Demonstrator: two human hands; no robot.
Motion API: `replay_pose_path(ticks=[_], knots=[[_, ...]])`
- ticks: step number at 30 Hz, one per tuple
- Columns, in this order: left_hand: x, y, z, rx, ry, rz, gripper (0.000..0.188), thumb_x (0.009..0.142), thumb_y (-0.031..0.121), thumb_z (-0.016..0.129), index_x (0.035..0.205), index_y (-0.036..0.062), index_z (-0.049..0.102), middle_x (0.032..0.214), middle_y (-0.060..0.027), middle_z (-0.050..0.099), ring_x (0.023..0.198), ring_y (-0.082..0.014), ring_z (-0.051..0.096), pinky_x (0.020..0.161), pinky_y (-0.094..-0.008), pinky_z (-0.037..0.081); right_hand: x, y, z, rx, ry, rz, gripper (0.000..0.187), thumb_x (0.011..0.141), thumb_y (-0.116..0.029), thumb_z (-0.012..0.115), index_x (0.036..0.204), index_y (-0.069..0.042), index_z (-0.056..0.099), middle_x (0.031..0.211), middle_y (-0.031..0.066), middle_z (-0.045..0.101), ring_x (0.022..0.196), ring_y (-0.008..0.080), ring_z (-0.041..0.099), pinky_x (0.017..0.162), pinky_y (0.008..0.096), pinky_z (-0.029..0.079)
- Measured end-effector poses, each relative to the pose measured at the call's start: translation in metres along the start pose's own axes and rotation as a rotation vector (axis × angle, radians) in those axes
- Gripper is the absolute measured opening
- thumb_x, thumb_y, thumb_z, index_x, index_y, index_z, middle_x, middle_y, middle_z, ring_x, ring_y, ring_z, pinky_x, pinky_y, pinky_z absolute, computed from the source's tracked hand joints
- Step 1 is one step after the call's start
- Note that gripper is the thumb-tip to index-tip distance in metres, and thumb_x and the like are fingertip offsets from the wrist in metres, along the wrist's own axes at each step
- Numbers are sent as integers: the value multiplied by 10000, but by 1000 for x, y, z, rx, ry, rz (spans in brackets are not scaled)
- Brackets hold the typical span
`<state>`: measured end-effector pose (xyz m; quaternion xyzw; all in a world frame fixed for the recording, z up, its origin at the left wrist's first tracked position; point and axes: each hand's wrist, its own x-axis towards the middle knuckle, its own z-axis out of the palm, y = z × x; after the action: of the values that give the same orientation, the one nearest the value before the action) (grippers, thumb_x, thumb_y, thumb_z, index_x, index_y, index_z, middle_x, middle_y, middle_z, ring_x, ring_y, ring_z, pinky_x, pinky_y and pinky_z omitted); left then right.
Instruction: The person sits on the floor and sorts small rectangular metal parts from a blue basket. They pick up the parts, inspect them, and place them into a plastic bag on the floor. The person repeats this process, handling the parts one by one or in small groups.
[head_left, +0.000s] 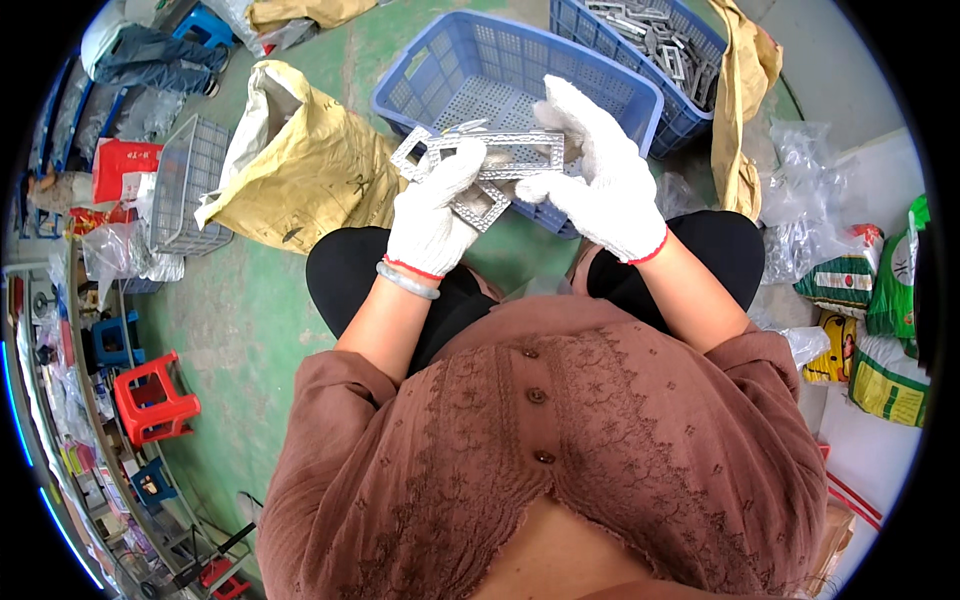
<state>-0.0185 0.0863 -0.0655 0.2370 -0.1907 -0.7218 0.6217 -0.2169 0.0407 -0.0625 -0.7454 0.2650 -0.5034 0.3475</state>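
My left hand (438,215), in a white knitted glove with a red cuff, is closed around several silver-grey rectangular metal frames (545,141). They cross one another at angles, and the thumb presses on top of them. My right hand (608,180), gloved the same way, is beside the right end of the longest frame. Its fingers and thumb are spread apart; whether a fingertip touches the metal I cannot tell. Just beyond both hands stands a blue plastic crate (480,95) with a perforated bottom, partly hidden by the frames.
Another blue crate (690,125) at the far right holds many metal pieces. A yellow woven sack (320,180) stands left of my knees. Farther left are a wire-sided grey crate (190,185) and a red stool (155,398). Clear plastic bags (805,210) lie at right.
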Motion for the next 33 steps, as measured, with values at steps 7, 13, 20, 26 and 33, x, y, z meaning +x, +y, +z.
replay_pose_path(ticks=[7,13,20,26,33], knots=[[-8,12,-5,278,-26,90,559,879,6,665,1399,19,463,1229,-163,618,1144,-310,606,1001,-479,495,4,-13,-9,245,-99,184,817,766,-15,721,1504,-42,371,1466,145,465,1253,237,547,992,346,486],[-8,19,-10,425,-52,142,590,813,4,736,1354,22,503,1217,-131,623,1133,-296,610,992,-458,493,4,-12,-3,477,-93,194,828,788,90,611,1543,-57,307,1494,157,433,1292,256,509,993,350,484],[-12,25,9,499,-126,198,526,758,-76,770,1256,-48,600,1160,-157,687,1006,-193,664,837,-312,557,4,-19,-5,451,-103,172,800,790,94,559,1536,-52,313,1400,212,502,1192,263,581,987,356,483],[-15,25,10,496,-110,200,508,759,-83,765,1240,-54,605,1183,-163,683,1051,-196,660,877,-310,554,6,-21,-7,457,-100,128,818,796,42,612,1544,-67,296,1331,220,544,1055,253,645,895,364,532],[-17,30,9,547,-96,178,537,752,-106,768,1252,-70,575,1207,-187,664,1084,-238,657,926,-346,559,10,-8,-9,232,-75,98,861,762,-29,705,1532,-68,322,1374,229,515,1093,270,630,879,367,557]])
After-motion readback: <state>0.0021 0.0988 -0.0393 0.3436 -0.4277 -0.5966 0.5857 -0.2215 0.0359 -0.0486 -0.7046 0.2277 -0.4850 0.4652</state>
